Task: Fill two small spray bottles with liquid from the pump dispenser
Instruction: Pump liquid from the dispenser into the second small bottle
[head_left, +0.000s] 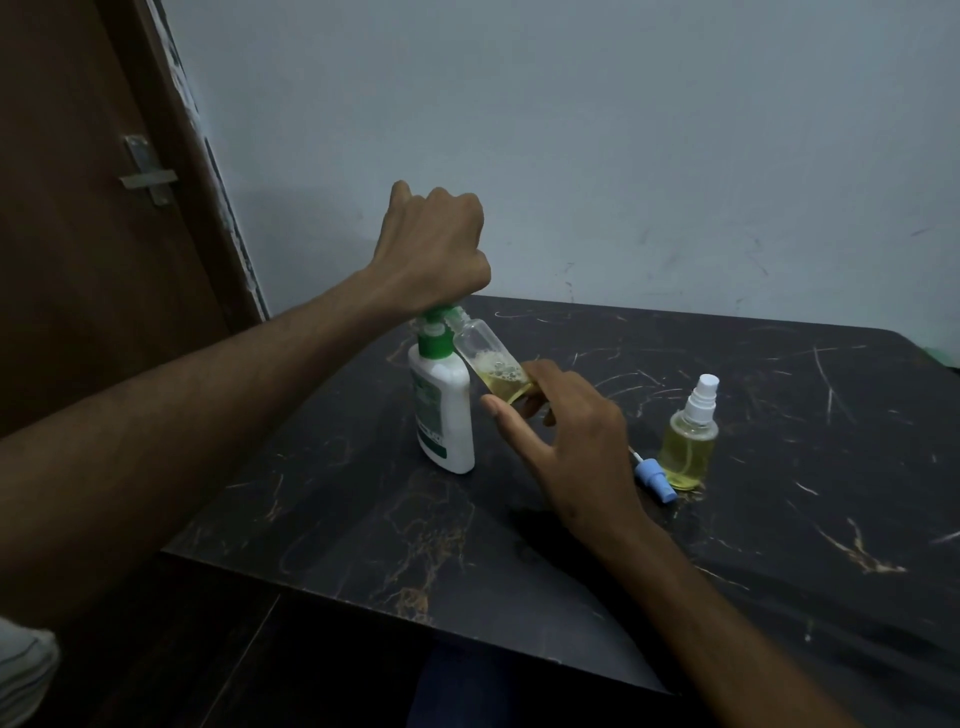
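A white pump dispenser (444, 410) with a green collar stands near the left of the dark marble table (779, 519). My left hand (431, 249) is closed in a fist and rests on top of its green pump head. My right hand (571, 436) holds a small clear spray bottle (488, 358) by its base, tilted, with its open neck against the pump nozzle. Yellow foamy liquid sits in its lower part. A second small spray bottle (688, 441), full of yellow liquid and capped with a white sprayer, stands upright to the right.
A loose blue sprayer cap (657, 480) with its tube lies on the table beside the full bottle. A brown door with a metal latch (148, 174) is at the left, and a pale wall runs behind the table. The table's near edge crosses the lower middle.
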